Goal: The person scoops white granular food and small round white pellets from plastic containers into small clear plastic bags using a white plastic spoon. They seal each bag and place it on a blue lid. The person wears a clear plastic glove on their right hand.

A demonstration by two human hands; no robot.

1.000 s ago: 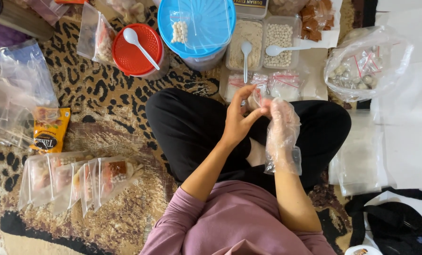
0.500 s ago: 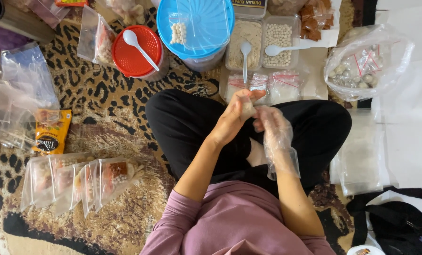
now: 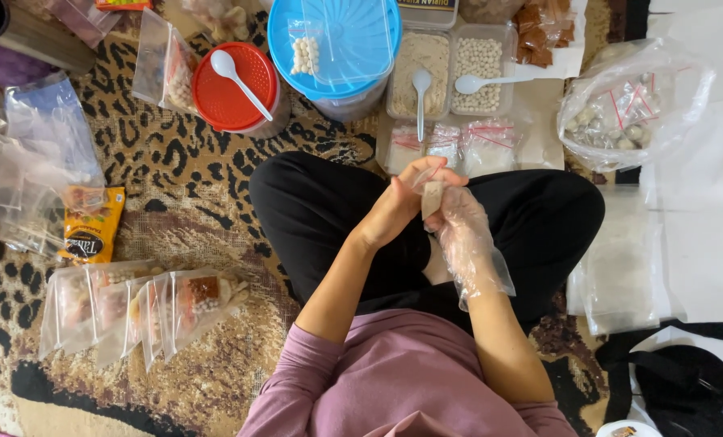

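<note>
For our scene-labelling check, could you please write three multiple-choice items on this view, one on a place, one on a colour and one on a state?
1. Where does the white plastic spoon with the long handle lie?
A. on the round red plastic lid
B. on the floor rug
C. in a bag

2. What colour is the big round plastic lid at the top?
A. green
B. blue
C. yellow

3. What covers the right hand?
A. nothing
B. a wool mitten
C. a clear plastic glove

Answers: 1 A, the spoon rests across the red lid. 2 B, the lid is plainly blue. 3 C, a see-through film wraps the hand, which meets the bare left hand at a small clear plastic packet.
</note>
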